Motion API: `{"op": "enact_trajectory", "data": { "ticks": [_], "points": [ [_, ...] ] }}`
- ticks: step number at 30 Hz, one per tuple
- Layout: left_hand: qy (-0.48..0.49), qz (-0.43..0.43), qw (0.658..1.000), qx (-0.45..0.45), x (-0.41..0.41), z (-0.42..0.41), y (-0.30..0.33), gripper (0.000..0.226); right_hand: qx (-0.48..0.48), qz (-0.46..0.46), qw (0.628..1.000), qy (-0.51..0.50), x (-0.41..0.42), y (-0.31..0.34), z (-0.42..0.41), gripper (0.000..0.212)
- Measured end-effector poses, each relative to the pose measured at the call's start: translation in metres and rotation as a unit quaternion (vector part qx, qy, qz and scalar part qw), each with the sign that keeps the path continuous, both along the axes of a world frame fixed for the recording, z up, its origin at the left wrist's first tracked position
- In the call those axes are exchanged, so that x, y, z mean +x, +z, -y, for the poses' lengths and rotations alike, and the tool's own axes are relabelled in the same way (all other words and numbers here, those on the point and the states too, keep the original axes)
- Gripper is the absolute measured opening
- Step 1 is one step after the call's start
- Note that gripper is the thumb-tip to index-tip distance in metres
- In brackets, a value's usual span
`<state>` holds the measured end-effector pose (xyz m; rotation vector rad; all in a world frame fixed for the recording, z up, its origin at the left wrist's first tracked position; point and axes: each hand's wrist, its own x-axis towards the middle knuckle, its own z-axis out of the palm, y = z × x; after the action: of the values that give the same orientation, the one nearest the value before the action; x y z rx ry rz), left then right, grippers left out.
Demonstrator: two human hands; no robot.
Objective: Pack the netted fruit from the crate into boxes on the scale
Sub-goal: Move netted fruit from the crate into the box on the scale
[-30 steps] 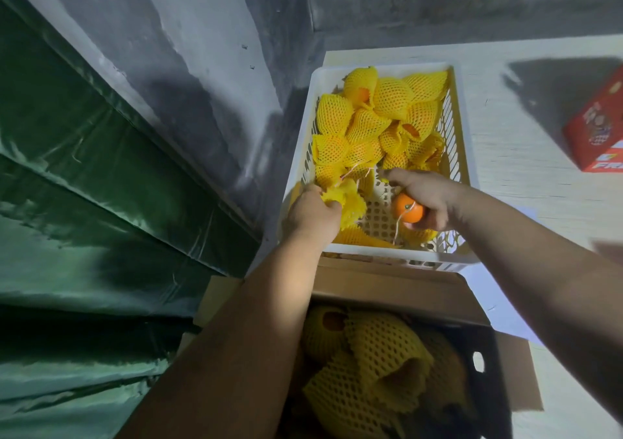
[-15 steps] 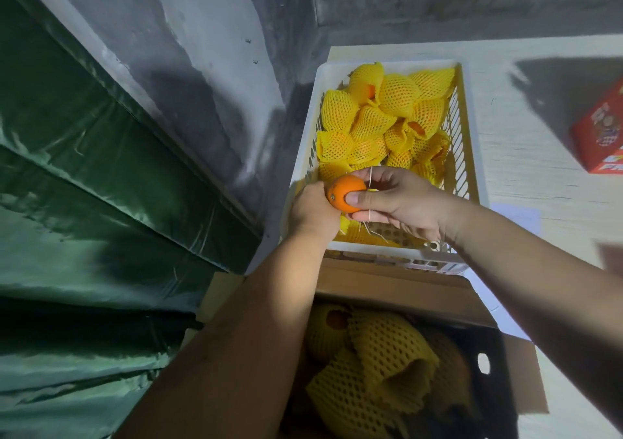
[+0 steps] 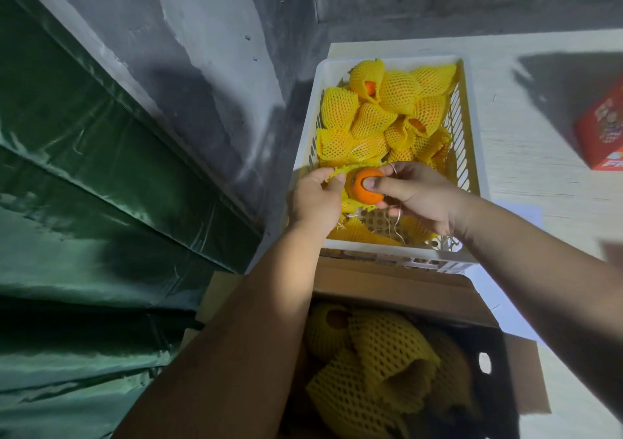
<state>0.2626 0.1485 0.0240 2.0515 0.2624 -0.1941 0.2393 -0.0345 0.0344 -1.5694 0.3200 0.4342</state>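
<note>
Two bare hands met over the near end of a white crate (image 3: 472, 155), and much around them was hard to read. Far left, a dark green sheet (image 3: 84, 182) hung in folds, its lower part lost in shadow and cut off by the picture's edge. Beside it rose a grey wall (image 3: 209, 67) with patchy shading.

The left hand (image 3: 315, 199) pinched the edge of a loose yellow net sleeve (image 3: 340, 174), thumb and fingers curled on it; most of that sleeve was hidden behind the hand and the fruit. Just right of it, the right hand (image 3: 418, 196) gripped a bare orange (image 3: 367, 185), thumb pressed across its front, the other fingers curled behind and out of sight. The orange sat against the sleeve's opening, above the crate's perforated floor. Thin pale strands hung near the right hand; what they were could not be told.

Behind the hands, a heap of netted fruit (image 3: 387, 115) filled the crate's far end. Nearer the camera, an open cardboard box (image 3: 404, 297) held more netted fruit (image 3: 377, 371) in deep shade, partly covered by the left forearm. No scale could be made out under it.

Far right, on the pale table (image 3: 539, 169), a red box (image 3: 603, 135) was cut off by the frame.
</note>
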Motion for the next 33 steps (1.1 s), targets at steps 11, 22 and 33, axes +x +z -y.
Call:
{"op": "enact_trajectory", "data": {
  "ticks": [11, 22, 33],
  "points": [
    [-0.118, 0.018, 0.989, -0.087, -0.008, 0.005, 0.01, 0.032, 0.012, 0.005, 0.994, -0.111, 0.001, -0.005, -0.019, 0.066],
    [-0.232, 0.061, 0.97, -0.039, -0.017, 0.004, 0.015, 0.087, 0.097, -0.083, 0.988, -0.09, 0.001, -0.002, -0.009, 0.054],
    [-0.085, 0.053, 0.959, 0.263, -0.011, -0.013, 0.01, 0.081, -0.148, -0.026, 0.966, -0.209, 0.011, -0.011, 0.035, 0.035]
  ]
}}
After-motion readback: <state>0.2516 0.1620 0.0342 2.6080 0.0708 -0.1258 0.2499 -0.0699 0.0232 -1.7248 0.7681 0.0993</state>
